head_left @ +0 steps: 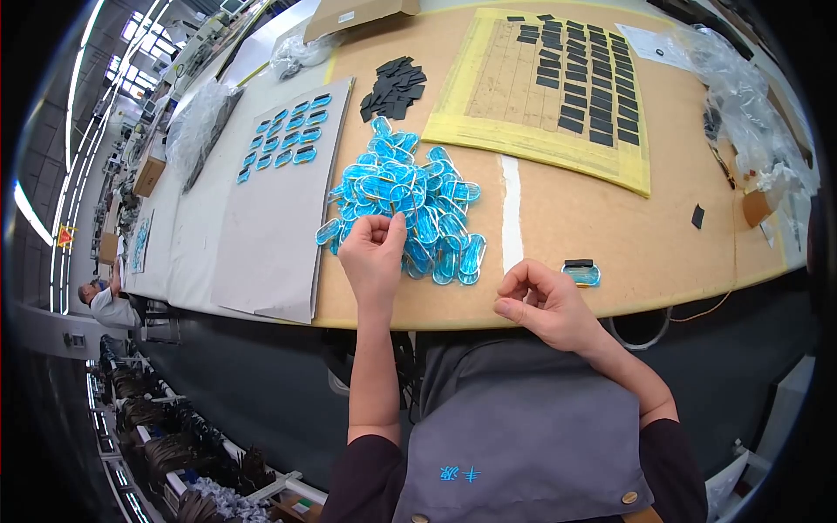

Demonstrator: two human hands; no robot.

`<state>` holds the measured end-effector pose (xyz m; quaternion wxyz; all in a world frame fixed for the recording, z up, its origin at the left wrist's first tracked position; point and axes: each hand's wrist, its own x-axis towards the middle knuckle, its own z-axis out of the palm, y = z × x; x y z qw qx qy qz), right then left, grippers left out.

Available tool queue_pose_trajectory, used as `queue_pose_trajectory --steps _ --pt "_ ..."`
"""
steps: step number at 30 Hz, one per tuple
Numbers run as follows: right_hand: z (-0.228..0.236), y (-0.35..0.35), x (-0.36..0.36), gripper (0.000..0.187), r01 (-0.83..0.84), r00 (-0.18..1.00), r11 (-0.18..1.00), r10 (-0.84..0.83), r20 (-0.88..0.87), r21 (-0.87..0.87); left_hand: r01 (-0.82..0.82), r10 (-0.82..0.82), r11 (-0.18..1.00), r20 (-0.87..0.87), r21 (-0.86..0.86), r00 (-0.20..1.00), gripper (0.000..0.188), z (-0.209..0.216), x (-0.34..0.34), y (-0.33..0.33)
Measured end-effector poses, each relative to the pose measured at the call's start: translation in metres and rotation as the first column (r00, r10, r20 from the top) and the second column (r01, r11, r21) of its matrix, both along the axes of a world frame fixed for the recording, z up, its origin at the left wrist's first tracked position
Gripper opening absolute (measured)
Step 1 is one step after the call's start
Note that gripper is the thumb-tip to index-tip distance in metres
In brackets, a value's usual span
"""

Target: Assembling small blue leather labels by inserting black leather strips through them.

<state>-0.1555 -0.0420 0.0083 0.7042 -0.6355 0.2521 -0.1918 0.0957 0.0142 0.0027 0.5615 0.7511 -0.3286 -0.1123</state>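
Note:
A heap of oval metal buckles (418, 187) covered in clear blue film lies on the tan table before me. My left hand (373, 261) is at the heap's near edge, thumb and forefinger pinched on one of the blue-filmed buckles, mostly hidden by the fingers. To the right, my right hand (554, 305) hovers by the table's front edge with its fingers curled in, and nothing shows between them. Just beyond it, a single buckle (582, 277) lies on the table with a black strip (578, 263) along its far side.
Several buckles with black strips (281, 139) stand in rows on a grey board (270, 231) at left. Loose black pieces (392, 87) are piled behind the heap. Further right, a yellow-taped board (506, 146) carries rows of black pieces. Plastic bags (737, 87) lie at far right.

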Motion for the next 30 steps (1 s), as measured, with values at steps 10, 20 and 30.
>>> queue_pose_trajectory --steps 10,20,30 --pt "0.013 -0.021 0.020 0.030 0.287 0.958 0.754 -0.214 0.192 -0.591 0.303 -0.369 0.926 -0.719 -0.227 0.588 0.012 0.019 -0.040 0.024" --pt "0.017 -0.032 0.003 0.013 0.123 0.992 0.933 -0.107 0.066 -0.337 0.399 -0.504 0.841 -0.795 -0.365 0.338 0.021 0.006 -0.064 0.015" --pt "0.011 -0.038 -0.007 0.018 0.070 0.976 0.963 -0.120 0.181 0.258 0.334 -0.693 0.720 -0.661 -0.609 0.289 0.029 -0.015 -0.091 0.008"
